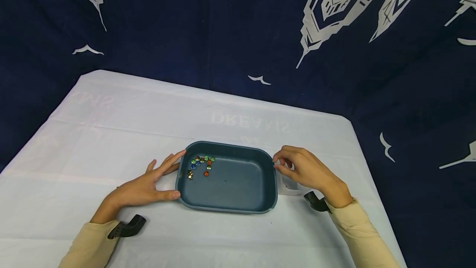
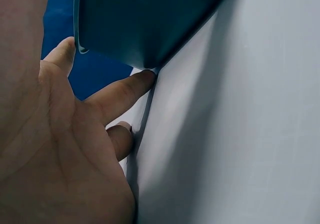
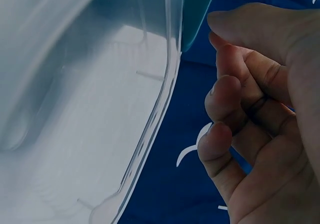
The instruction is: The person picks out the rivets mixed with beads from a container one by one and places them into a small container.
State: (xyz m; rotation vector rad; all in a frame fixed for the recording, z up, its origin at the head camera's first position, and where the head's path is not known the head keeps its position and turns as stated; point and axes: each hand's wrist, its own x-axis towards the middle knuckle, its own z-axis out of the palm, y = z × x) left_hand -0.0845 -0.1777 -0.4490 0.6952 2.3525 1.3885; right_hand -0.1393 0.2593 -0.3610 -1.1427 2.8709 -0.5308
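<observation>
A blue-grey rectangular tray [image 1: 238, 177] lies on the white cloth, with several small shiny glass gems [image 1: 201, 161] in its left part. They are green, blue, orange and gold. My left hand [image 1: 146, 187] spreads straight fingers against the tray's left end, thumb near the front corner; the left wrist view shows fingertips [image 2: 145, 76] touching its outer wall. At the right end, my right hand [image 1: 306, 166] has curled fingers, with thumb and forefinger close together by the rim. Whether they pinch anything is hidden. Beneath this hand is a clear plastic container [image 3: 170, 59], partly covered in the head view.
White cloth [image 1: 130, 135] covers the table, with faint lettering showing through. A dark blue backdrop [image 1: 178, 32] with white building and bird prints hangs behind the far edge. Black wrist mounts [image 1: 128, 226] are on both forearms.
</observation>
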